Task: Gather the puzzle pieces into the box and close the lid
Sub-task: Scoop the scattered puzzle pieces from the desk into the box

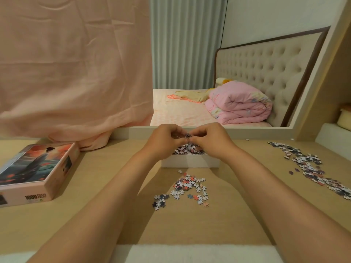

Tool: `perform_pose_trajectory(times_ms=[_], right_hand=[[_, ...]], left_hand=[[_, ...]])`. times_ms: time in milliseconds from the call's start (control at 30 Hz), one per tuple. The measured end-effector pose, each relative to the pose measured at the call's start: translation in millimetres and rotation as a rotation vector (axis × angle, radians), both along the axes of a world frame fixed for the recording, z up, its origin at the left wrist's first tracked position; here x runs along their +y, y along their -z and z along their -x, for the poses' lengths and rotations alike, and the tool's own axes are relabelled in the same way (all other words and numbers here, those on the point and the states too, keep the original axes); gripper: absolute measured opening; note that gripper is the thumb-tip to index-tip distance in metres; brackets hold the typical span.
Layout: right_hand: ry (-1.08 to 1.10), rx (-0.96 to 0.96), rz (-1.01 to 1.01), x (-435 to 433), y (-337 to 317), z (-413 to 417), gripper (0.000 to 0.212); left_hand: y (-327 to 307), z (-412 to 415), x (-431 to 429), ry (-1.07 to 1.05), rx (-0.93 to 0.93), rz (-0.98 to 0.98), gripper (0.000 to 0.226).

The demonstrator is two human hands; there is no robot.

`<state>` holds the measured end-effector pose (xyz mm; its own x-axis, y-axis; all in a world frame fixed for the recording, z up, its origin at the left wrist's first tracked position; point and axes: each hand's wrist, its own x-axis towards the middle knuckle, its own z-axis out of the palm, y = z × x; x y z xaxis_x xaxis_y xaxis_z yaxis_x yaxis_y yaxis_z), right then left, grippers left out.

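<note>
Head view: the white box sat open at mid bench, part-filled w/ puzzle pieces. L hand and R hand met just above the box's far side, fingertips close together. Each grip was clamped, fingers curled, on one small clump of pieces pinched btwn the two hands.

The lid lay picture side up, well to the left of the box and apart from it, w/ "1000" printed on its pink side. A near scatter of loose pieces lay on the bench just in front of the box, btwn the forearms. A larger scatter ran along the bench's right side, well apart from the box.

Behind the lid a pink cloth hung down to the bench. Beyond it stood a bed w/ a folded pink quilt against a tufted headboard.
</note>
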<state>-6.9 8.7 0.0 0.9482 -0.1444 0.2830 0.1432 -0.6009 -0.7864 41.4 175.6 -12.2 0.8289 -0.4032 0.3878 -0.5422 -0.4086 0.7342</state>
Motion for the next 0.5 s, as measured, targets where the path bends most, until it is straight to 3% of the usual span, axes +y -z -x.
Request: perform_pose_trajectory(times_ms=[100, 267, 500], right_hand=[[-0.002, 0.03, 0.177, -1.6, 10.1, -9.6, 0.022], [-0.044, 0.079, 0.329, -6.1, 10.6, -10.2, 0.028], [-0.116, 0.027, 0.385, -0.4, -5.7, 14.0, 0.02]], left_hand=[[10.8, -11.2, 5.4, 0.008, -0.073, -0.211, 0.029], [15.3, -15.3, 12.2, 0.037, -0.089, -0.309, 0.035], [-2.2, 5.0, 20.3, 0.066, -0.166, -0.333, 0.009]])
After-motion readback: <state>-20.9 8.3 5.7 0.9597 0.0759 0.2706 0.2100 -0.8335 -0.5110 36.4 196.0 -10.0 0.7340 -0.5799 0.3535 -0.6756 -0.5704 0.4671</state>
